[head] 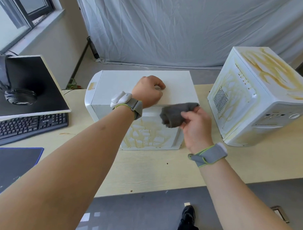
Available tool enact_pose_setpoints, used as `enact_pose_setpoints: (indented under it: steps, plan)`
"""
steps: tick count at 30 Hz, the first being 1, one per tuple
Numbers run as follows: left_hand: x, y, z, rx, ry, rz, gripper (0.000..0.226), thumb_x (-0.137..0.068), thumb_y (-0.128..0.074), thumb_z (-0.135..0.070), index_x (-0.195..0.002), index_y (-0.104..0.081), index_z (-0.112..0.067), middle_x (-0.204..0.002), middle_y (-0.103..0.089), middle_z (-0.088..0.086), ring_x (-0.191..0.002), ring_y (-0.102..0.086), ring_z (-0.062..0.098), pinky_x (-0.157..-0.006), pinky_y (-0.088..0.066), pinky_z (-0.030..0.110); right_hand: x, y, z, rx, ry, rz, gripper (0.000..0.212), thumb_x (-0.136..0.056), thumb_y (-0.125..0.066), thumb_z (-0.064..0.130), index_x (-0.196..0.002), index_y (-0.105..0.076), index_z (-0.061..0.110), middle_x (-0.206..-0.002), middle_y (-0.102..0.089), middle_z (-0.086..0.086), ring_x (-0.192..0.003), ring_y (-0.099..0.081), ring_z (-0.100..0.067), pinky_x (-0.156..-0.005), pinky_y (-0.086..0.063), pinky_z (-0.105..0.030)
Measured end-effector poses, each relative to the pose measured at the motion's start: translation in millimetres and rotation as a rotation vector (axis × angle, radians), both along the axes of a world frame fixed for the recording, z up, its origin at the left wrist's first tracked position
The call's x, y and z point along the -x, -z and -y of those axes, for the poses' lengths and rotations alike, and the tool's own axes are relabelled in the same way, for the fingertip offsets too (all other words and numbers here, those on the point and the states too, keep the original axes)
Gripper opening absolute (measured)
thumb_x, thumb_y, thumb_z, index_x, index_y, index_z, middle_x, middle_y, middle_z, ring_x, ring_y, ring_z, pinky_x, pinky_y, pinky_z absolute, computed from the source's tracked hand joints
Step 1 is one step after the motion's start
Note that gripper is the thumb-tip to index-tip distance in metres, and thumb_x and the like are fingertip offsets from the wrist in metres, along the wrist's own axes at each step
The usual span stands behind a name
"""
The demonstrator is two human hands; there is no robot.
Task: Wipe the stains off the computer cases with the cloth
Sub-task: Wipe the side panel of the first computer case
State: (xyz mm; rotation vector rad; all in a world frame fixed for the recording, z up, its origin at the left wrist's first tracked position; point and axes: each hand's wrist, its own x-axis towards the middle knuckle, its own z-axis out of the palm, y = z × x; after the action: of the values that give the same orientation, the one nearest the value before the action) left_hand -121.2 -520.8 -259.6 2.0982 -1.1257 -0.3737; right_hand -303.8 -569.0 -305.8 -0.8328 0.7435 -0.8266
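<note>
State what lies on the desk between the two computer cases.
Nothing: the head view shows a bare strip of desk between the near case and the stained case.

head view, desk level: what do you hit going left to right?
Black keyboard → white computer case lying flat, top clean, front stained → left hand resting on that case's top → crumpled grey cloth pinched by right hand → upright white computer case with yellow-brown stains.
</note>
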Motion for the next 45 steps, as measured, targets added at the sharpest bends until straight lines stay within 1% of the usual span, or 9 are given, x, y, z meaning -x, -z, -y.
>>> enact_pose_setpoints:
  steps: [6,9,12,15,19,27,31,36,45]
  plan:
    - [-0.1,3.6,3.6,0.008,0.031,0.077,0.036,-0.079,-0.054,-0.008,-0.102,-0.073,-0.028,-0.126,-0.062,-0.011,-0.118,-0.053,0.018,-0.098,-0.050,0.038,20.1,38.1,16.7,-0.155,-0.145,-0.155,0.045,-0.039,-0.066,0.015,-0.082,-0.054,0.009,-0.089,-0.045,-0.016,-0.082,-0.048,-0.037,-0.069,-0.040,-0.054]
    - [1.1,5.9,4.5,-0.003,0.055,0.162,0.043,-0.079,-0.050,-0.007,-0.109,-0.071,-0.031,-0.130,-0.061,-0.011,-0.122,-0.050,0.020,-0.100,-0.045,0.035,26.1,76.0,-13.6,-0.289,-0.212,-0.402,0.008,-0.071,-0.057,0.003,-0.078,-0.056,0.007,-0.077,-0.057,-0.018,-0.067,-0.060,-0.032,-0.059,-0.053,-0.039]
    - [3.9,6.0,5.1,-0.100,0.151,0.352,0.053,-0.089,-0.043,-0.007,-0.131,-0.062,-0.033,-0.147,-0.051,-0.010,-0.136,-0.039,0.021,-0.110,-0.028,0.034,19.1,124.5,-25.1,-0.433,-0.187,-0.502,0.021,-0.089,-0.047,-0.012,-0.103,-0.060,-0.003,-0.103,-0.067,-0.026,-0.091,-0.068,-0.040,-0.073,-0.059,-0.053]
    - [4.1,4.5,4.5,-0.136,0.176,0.394,0.055,-0.093,-0.039,-0.009,-0.138,-0.056,-0.035,-0.153,-0.045,-0.012,-0.141,-0.033,0.019,-0.113,-0.021,0.035,2.2,140.2,-18.5,-0.487,-0.149,-0.402,0.022,-0.095,-0.047,-0.013,-0.111,-0.058,-0.004,-0.117,-0.064,-0.026,-0.098,-0.067,-0.040,-0.064,-0.061,-0.047]
    - [4.6,5.4,4.0,-0.148,0.179,0.399,0.055,-0.093,-0.039,-0.010,-0.139,-0.054,-0.036,-0.153,-0.044,-0.013,-0.140,-0.033,0.019,-0.112,-0.021,0.034,-15.4,109.4,-2.8,-0.527,-0.045,-0.251,0.024,-0.091,-0.035,-0.015,-0.086,-0.050,0.004,-0.085,-0.055,-0.014,-0.074,-0.060,-0.030,-0.042,-0.057,-0.035]
    - [6.4,3.0,5.1,-0.143,0.172,0.398,0.059,-0.089,-0.037,-0.009,-0.137,-0.055,-0.036,-0.151,-0.045,-0.013,-0.138,-0.034,0.020,-0.111,-0.024,0.035,25.3,-3.5,11.1,-0.283,0.039,0.247,0.027,-0.070,-0.040,-0.004,-0.084,-0.060,0.007,-0.080,-0.065,-0.008,-0.082,-0.065,-0.026,-0.079,-0.054,-0.035]
    - [8.7,4.2,4.8,-0.130,0.156,0.388,0.058,-0.088,-0.037,-0.009,-0.135,-0.057,-0.036,-0.150,-0.047,-0.014,-0.138,-0.035,0.019,-0.111,-0.024,0.034,42.4,14.5,4.8,-0.261,-0.054,0.045,0.032,-0.086,-0.027,-0.001,-0.077,-0.056,0.008,-0.077,-0.068,-0.011,-0.073,-0.068,-0.030,-0.059,-0.057,-0.034]
    - [11.8,5.9,4.0,-0.112,0.141,0.422,0.055,-0.091,-0.034,-0.010,-0.134,-0.057,-0.035,-0.148,-0.049,-0.012,-0.137,-0.037,0.020,-0.111,-0.024,0.034,38.5,115.9,-4.6,-0.477,-0.122,-0.278,0.011,-0.083,-0.048,0.006,-0.091,-0.055,0.005,-0.102,-0.060,-0.026,-0.087,-0.065,-0.043,-0.049,-0.052,-0.041]
    - [4.9,9.1,7.5,-0.124,0.132,0.396,0.062,-0.083,-0.033,-0.007,-0.130,-0.059,-0.037,-0.146,-0.050,-0.013,-0.132,-0.038,0.018,-0.105,-0.023,0.032,4.2,224.5,-11.6,-0.584,-0.055,-0.429,0.023,-0.088,-0.060,-0.013,-0.110,-0.064,-0.009,-0.123,-0.066,-0.025,-0.104,-0.067,-0.038,-0.071,-0.059,-0.042]
